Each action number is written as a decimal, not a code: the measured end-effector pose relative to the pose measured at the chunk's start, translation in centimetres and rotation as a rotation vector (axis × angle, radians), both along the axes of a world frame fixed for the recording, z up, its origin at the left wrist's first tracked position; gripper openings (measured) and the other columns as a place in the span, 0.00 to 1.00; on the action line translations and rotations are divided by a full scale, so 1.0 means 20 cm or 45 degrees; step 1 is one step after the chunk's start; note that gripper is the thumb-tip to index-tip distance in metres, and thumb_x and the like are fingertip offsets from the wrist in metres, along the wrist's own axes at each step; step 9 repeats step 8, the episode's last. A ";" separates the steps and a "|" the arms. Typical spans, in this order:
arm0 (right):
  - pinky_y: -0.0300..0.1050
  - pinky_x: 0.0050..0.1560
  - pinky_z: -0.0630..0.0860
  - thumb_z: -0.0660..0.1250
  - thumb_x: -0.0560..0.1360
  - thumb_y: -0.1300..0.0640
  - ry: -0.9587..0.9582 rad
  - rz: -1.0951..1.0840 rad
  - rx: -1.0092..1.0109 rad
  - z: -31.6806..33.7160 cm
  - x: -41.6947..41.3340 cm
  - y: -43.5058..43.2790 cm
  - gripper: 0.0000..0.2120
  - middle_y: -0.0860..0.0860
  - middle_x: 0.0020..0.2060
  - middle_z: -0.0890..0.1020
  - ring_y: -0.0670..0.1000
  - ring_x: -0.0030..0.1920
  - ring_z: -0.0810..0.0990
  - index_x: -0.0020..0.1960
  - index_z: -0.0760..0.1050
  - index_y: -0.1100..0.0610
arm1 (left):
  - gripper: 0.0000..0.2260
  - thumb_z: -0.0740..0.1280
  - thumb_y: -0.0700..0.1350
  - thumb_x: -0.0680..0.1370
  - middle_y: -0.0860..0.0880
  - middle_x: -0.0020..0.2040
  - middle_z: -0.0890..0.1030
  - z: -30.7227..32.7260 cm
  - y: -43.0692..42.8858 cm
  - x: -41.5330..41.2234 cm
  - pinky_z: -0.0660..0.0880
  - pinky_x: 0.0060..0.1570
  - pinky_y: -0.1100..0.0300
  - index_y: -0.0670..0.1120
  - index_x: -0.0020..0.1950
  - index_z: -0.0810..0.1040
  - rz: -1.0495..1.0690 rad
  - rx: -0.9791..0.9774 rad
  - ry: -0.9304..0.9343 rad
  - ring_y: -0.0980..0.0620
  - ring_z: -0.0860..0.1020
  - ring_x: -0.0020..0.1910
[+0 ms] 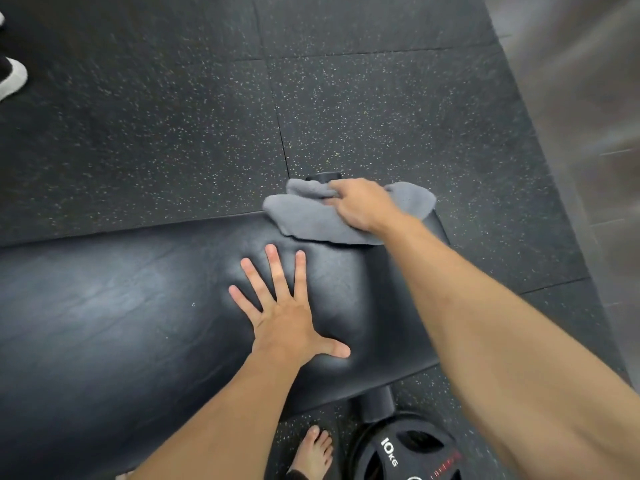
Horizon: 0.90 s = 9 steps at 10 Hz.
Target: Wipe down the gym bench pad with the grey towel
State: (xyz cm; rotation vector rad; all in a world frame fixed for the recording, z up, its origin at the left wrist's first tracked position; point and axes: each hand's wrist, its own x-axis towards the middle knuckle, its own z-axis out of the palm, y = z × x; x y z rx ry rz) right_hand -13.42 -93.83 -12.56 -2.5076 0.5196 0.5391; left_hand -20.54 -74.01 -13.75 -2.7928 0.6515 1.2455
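A black padded gym bench pad runs across the lower half of the head view, from the left edge to its right end. The grey towel lies bunched at the pad's far right corner, partly hanging over the far edge. My right hand presses on it with fingers curled into the cloth. My left hand rests flat on the pad nearer to me, fingers spread, holding nothing.
Black speckled rubber floor tiles surround the bench. A black 10 kg weight plate and a bench foot sit below the pad's near right corner, beside my bare foot. Someone's shoe shows at far left; a grey wall stands right.
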 end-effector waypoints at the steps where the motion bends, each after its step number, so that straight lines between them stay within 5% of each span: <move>1: 0.51 0.62 0.66 0.61 0.81 0.54 -0.146 0.086 -0.006 -0.05 0.02 0.23 0.09 0.54 0.52 0.84 0.59 0.60 0.78 0.55 0.78 0.55 | 0.70 0.69 0.78 0.56 0.37 0.68 0.16 0.00 0.00 0.01 0.28 0.60 0.25 0.51 0.69 0.17 -0.045 0.057 0.038 0.28 0.16 0.61; 2: 0.65 0.75 0.53 0.61 0.81 0.57 -0.247 0.136 0.047 -0.08 -0.04 0.29 0.13 0.46 0.59 0.82 0.54 0.70 0.71 0.63 0.78 0.49 | 0.68 0.68 0.78 0.58 0.37 0.76 0.26 0.02 0.00 0.02 0.27 0.60 0.24 0.47 0.74 0.24 -0.081 0.095 0.079 0.26 0.18 0.64; 3: 0.67 0.77 0.43 0.59 0.82 0.58 -0.240 0.177 0.035 -0.06 -0.17 0.31 0.24 0.45 0.78 0.66 0.55 0.81 0.54 0.77 0.66 0.46 | 0.65 0.69 0.75 0.62 0.38 0.77 0.29 0.03 0.03 0.02 0.27 0.61 0.26 0.47 0.78 0.30 -0.107 0.013 0.053 0.26 0.23 0.69; 4: 0.65 0.78 0.43 0.57 0.83 0.60 -0.249 0.108 -0.031 -0.06 -0.34 0.38 0.27 0.45 0.82 0.55 0.54 0.82 0.47 0.80 0.60 0.48 | 0.55 0.68 0.70 0.69 0.41 0.80 0.33 0.05 0.16 0.02 0.28 0.68 0.33 0.50 0.80 0.37 -0.150 -0.151 -0.009 0.33 0.27 0.74; 5: 0.63 0.78 0.43 0.55 0.83 0.57 -0.214 0.039 -0.105 -0.06 -0.48 0.51 0.27 0.45 0.82 0.50 0.54 0.82 0.44 0.81 0.56 0.47 | 0.41 0.69 0.59 0.74 0.48 0.82 0.47 0.11 0.40 0.03 0.46 0.77 0.41 0.52 0.81 0.51 -0.261 -0.315 -0.159 0.42 0.42 0.80; 6: 0.65 0.78 0.43 0.55 0.84 0.48 -0.011 0.143 -0.062 0.01 -0.52 0.61 0.29 0.44 0.82 0.44 0.54 0.82 0.40 0.82 0.50 0.47 | 0.18 0.67 0.45 0.77 0.54 0.68 0.73 0.26 0.62 0.06 0.72 0.60 0.53 0.52 0.67 0.76 -0.068 -0.537 -0.274 0.49 0.74 0.65; 7: 0.64 0.79 0.44 0.58 0.82 0.42 0.015 0.128 0.021 0.20 -0.51 0.65 0.32 0.44 0.82 0.47 0.50 0.82 0.43 0.82 0.52 0.50 | 0.09 0.66 0.40 0.77 0.53 0.51 0.80 0.44 0.74 0.14 0.76 0.48 0.52 0.50 0.54 0.81 -0.026 -0.599 -0.494 0.47 0.80 0.51; 9: 0.58 0.80 0.44 0.57 0.82 0.42 -0.187 -0.031 -0.023 0.46 -0.53 0.65 0.32 0.45 0.82 0.53 0.47 0.82 0.45 0.82 0.54 0.52 | 0.08 0.71 0.39 0.75 0.50 0.50 0.82 0.67 0.75 0.22 0.77 0.46 0.52 0.45 0.54 0.81 -0.151 -0.776 -0.696 0.46 0.81 0.46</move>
